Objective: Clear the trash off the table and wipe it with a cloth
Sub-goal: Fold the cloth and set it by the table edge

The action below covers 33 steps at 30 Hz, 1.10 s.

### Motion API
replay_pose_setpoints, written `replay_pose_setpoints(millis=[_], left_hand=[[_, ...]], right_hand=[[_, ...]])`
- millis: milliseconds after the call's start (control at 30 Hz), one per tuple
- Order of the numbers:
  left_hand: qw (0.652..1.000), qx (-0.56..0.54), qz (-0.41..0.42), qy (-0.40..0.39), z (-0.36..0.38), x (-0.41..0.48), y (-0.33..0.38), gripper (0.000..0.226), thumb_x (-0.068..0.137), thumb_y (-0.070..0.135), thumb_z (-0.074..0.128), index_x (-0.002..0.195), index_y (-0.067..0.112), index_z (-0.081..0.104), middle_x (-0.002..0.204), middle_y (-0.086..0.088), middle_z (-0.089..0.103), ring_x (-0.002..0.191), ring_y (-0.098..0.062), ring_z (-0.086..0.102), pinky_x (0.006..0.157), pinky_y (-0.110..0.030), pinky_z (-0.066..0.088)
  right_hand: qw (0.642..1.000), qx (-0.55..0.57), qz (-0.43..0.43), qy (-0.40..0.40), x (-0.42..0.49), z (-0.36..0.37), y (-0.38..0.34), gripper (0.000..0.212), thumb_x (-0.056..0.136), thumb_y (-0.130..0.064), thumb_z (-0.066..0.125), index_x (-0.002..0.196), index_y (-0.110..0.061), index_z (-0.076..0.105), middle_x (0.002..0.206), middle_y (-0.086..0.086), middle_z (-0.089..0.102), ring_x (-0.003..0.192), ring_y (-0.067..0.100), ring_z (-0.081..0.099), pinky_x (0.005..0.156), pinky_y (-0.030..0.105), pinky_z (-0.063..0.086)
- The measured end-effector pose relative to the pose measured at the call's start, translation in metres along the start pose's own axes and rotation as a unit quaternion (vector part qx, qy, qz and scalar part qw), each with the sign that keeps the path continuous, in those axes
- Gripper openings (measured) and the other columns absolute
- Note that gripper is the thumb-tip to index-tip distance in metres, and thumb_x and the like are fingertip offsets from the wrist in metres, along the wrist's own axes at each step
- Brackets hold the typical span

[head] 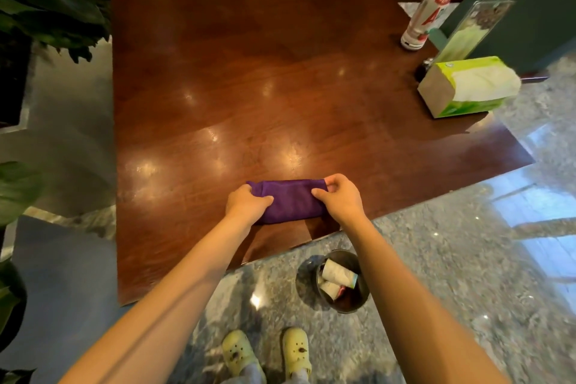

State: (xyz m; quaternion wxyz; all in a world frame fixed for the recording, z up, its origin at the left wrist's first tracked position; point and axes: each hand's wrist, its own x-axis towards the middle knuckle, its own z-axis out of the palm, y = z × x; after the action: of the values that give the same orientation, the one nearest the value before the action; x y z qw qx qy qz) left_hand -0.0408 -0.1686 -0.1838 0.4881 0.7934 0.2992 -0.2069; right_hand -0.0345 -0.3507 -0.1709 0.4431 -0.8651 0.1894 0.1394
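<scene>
Folded purple cloth lies near the bench front edge, long axis left-right, left hand gripping its left end, right hand pinching its right end; neither nearer.

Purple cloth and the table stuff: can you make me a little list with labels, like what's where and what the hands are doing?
cloth: purple cloth, folded, lying on the table's near edge
left hand: left hand grips the cloth's left end
right hand: right hand grips its right end
table: brown wooden table, shiny
table's right side: tissue pack, red-capped bottle, menu stand
floor: bin with crumpled paper inside
</scene>
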Motion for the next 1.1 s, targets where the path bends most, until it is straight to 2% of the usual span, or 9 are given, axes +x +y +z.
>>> replay_pose_setpoints(millis=[200, 367, 500, 600, 700, 800, 900, 1033, 1100], left_hand=[[0.982, -0.147, 0.091, -0.078, 0.019, -0.021, 0.03, 0.025, 0.085, 0.014, 0.066, 0.109, 0.012, 0.057, 0.11, -0.006, 0.063, 0.094, -0.018, 0.061, 0.077, -0.027, 0.052], [0.961, -0.232, 0.079, -0.127, 0.057, -0.036, 0.074, 0.024, 0.086, 0.022, 0.065, 0.108, 0.014, 0.058, 0.109, -0.006, 0.066, 0.09, -0.017, 0.064, 0.079, -0.033, 0.053], [0.945, -0.287, 0.063, -0.147, 0.111, -0.05, 0.112, 0.022, 0.089, 0.018, 0.061, 0.109, 0.01, 0.061, 0.1, -0.005, 0.068, 0.082, -0.014, 0.066, 0.07, -0.027, 0.055], [0.939, -0.312, 0.053, -0.133, 0.161, -0.053, 0.143, 0.008, 0.088, 0.01, 0.061, 0.095, 0.011, 0.065, 0.094, -0.005, 0.067, 0.078, -0.014, 0.065, 0.062, -0.023, 0.057], [0.942, -0.302, 0.047, -0.137, 0.224, -0.06, 0.178, 0.007, 0.087, 0.006, 0.061, 0.085, 0.012, 0.064, 0.089, -0.005, 0.065, 0.075, -0.014, 0.063, 0.066, -0.025, 0.053], [0.948, -0.276, 0.054, -0.149, 0.284, -0.07, 0.209, 0.016, 0.087, 0.005, 0.062, 0.076, 0.017, 0.061, 0.083, -0.003, 0.065, 0.078, -0.018, 0.063, 0.076, -0.032, 0.053], [0.959, -0.234, 0.077, -0.139, 0.332, -0.073, 0.23, 0.013, 0.084, 0.005, 0.065, 0.079, 0.017, 0.061, 0.083, -0.005, 0.066, 0.09, -0.025, 0.064, 0.092, -0.045, 0.053], [0.961, -0.23, 0.069, -0.137, 0.377, -0.067, 0.248, 0.011, 0.082, 0.003, 0.066, 0.081, 0.014, 0.063, 0.085, -0.007, 0.067, 0.094, -0.03, 0.066, 0.093, -0.048, 0.052], [0.965, -0.219, 0.048, -0.133, 0.393, -0.061, 0.249, 0.009, 0.081, 0.006, 0.068, 0.089, 0.01, 0.066, 0.094, -0.011, 0.07, 0.097, -0.03, 0.067, 0.091, -0.049, 0.053]], right_hand=[[0.993, 0.104, -0.05, 0.024, -0.006, -0.051, 0.018, 0.018, 0.085, -0.025, 0.064, 0.099, -0.016, 0.058, 0.099, 0.006, 0.065, 0.093, 0.022, 0.062, 0.078, 0.042, 0.052], [0.955, 0.292, -0.031, 0.031, 0.001, -0.109, 0.027, 0.016, 0.089, -0.017, 0.062, 0.103, -0.011, 0.061, 0.091, 0.004, 0.066, 0.079, 0.012, 0.064, 0.06, 0.018, 0.055], [0.903, 0.43, 0.012, 0.02, 0.028, -0.167, 0.041, 0.022, 0.088, -0.007, 0.06, 0.109, -0.001, 0.064, 0.09, 0.009, 0.068, 0.079, 0.016, 0.063, 0.067, 0.024, 0.054], [0.881, 0.472, 0.03, -0.02, 0.057, -0.221, 0.061, 0.015, 0.088, -0.004, 0.057, 0.098, -0.004, 0.068, 0.08, 0.005, 0.074, 0.073, 0.013, 0.068, 0.067, 0.024, 0.057], [0.865, 0.497, 0.065, -0.006, 0.085, -0.278, 0.096, 0.013, 0.088, -0.003, 0.056, 0.087, -0.008, 0.067, 0.069, -0.002, 0.074, 0.066, 0.01, 0.069, 0.058, 0.019, 0.057], [0.87, 0.487, 0.076, 0.016, 0.115, -0.333, 0.131, 0.011, 0.088, -0.006, 0.056, 0.096, -0.005, 0.064, 0.071, -0.001, 0.074, 0.067, 0.011, 0.069, 0.059, 0.019, 0.058], [0.887, 0.454, 0.074, 0.045, 0.143, -0.374, 0.153, 0.009, 0.089, -0.005, 0.056, 0.088, -0.01, 0.063, 0.06, -0.008, 0.072, 0.058, 0.004, 0.067, 0.051, 0.016, 0.055], [0.904, 0.412, 0.072, 0.092, 0.174, -0.399, 0.18, 0.01, 0.087, -0.006, 0.061, 0.079, -0.012, 0.064, 0.052, -0.012, 0.069, 0.067, 0.008, 0.06, 0.051, 0.014, 0.053], [0.912, 0.389, 0.069, 0.109, 0.186, -0.403, 0.193, 0.007, 0.086, -0.006, 0.063, 0.082, -0.009, 0.067, 0.057, -0.01, 0.07, 0.074, 0.012, 0.061, 0.061, 0.017, 0.055]])
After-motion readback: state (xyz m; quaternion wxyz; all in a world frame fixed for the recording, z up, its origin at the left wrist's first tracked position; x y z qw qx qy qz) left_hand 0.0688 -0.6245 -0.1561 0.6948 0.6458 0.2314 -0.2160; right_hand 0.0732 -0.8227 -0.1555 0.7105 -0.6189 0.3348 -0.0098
